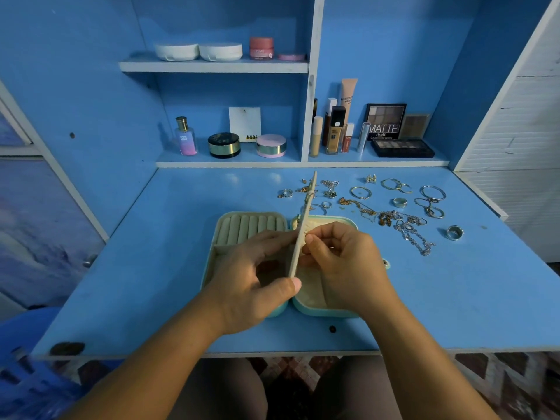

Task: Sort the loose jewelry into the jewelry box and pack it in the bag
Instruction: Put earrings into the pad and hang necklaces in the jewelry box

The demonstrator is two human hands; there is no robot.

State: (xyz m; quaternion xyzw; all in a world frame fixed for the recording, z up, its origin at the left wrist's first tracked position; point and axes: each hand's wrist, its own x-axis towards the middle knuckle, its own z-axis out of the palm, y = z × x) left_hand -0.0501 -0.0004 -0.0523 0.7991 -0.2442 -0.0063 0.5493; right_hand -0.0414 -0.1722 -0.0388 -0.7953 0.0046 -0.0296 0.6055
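A mint jewelry box [251, 224] lies open on the blue desk, with beige ring rolls in its left half. Between the two halves, the beige middle flap [304, 225] stands upright and edge-on to me. My left hand [257, 277] grips that flap, thumb at its near end and fingers along its left side. My right hand [342, 256] pinches a small piece of jewelry against the flap's right side; the piece is too small to name. Loose jewelry lies beyond the box to the right: tangled chains [406, 227], hoop bangles [433, 192] and a thick silver ring [454, 232].
Cosmetics stand on the low shelf behind the desk: a perfume bottle [185, 136], powder jars [224, 144], foundation tubes [335, 131] and eyeshadow palettes [403, 147]. White compacts [198, 51] sit on the upper shelf. The desk's front edge [212, 353] runs just above my lap.
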